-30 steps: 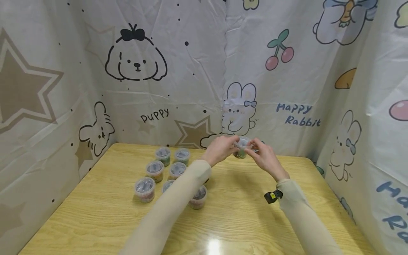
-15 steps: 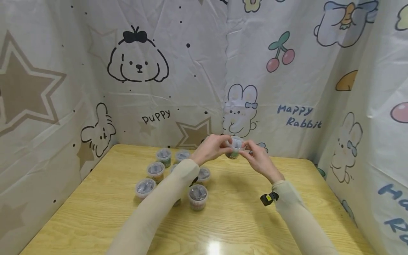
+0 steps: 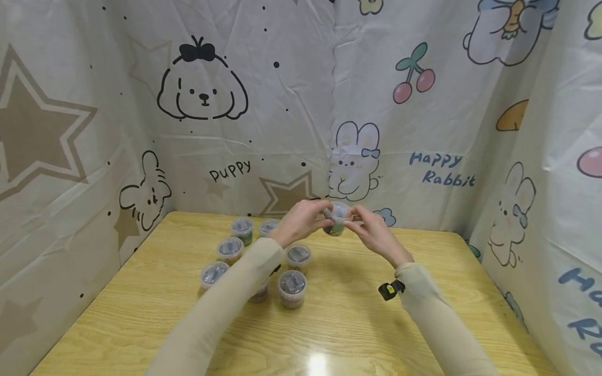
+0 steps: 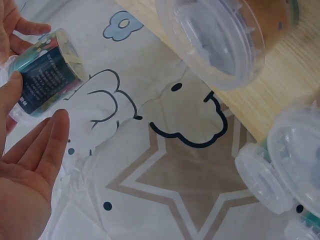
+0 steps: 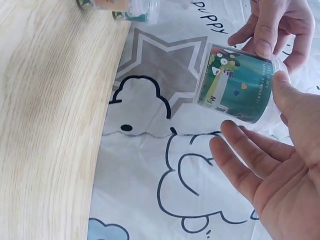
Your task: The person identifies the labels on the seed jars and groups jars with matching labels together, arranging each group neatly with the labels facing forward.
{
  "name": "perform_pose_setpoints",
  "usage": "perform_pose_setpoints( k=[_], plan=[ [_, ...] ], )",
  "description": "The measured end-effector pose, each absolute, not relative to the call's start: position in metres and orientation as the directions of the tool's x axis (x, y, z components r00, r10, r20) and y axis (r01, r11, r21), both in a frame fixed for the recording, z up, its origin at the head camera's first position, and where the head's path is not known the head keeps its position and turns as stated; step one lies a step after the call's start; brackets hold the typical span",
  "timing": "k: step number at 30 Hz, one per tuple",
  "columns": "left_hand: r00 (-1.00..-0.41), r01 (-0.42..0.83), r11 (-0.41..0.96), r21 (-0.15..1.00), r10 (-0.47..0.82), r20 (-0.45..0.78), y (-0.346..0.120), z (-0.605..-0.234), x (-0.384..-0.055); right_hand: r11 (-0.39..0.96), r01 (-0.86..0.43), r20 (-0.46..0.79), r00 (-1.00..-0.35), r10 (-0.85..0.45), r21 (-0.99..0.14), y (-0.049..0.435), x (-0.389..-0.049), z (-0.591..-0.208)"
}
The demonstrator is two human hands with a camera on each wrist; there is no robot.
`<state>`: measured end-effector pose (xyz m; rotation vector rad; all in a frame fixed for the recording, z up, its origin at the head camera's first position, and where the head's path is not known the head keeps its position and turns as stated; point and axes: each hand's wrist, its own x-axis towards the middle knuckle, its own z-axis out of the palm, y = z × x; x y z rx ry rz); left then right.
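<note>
A small clear plastic tub point(image 3: 336, 228) with a lid is held up over the table's back edge between both hands. Its wrapper is printed green point(image 5: 235, 82) on one side and has a dark panel of white text point(image 4: 47, 75) on the other. My left hand point(image 3: 302, 220) pinches the tub's lid end from the left, its lower fingers extended below in the left wrist view. From the right, my right hand point(image 3: 376, 234) pinches the same end between thumb and fingers. The tub's base tilts away from the palms.
Several similar lidded tubs point(image 3: 292, 288) stand grouped on the left half of the wooden table point(image 3: 357, 318), partly behind the left sleeve point(image 3: 221, 308). A printed cloth point(image 3: 282, 115) hangs around the back and sides. A black wrist device point(image 3: 389, 290) is on the right arm.
Both hands have moved left with the tub, bringing it nearer the grouped tubs. The left forearm now covers different tubs, and the front right ones show more fully.
</note>
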<state>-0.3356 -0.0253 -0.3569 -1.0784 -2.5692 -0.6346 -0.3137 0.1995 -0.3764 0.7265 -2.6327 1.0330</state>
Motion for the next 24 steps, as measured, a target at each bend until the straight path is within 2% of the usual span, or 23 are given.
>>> perform_pose_setpoints(
  k=[11,17,24],
  plan=[
    [-0.751,0.656,0.54,0.528,0.541,0.38,-0.041,-0.357,-0.334,0.566,-0.446,0.296,-0.893,-0.34,-0.694,0.195,-0.313,-0.374],
    [-0.74,0.658,0.509,0.555,0.57,0.356,-0.049,-0.359,-0.334,0.504,-0.41,0.263,-0.904,-0.338,-0.76,0.192,-0.313,-0.375],
    [-0.754,0.642,0.519,0.564,0.559,0.344,-0.054,-0.363,-0.334,0.496,-0.451,0.339,-0.891,-0.302,-0.743,0.182,-0.31,-0.379]
  ],
)
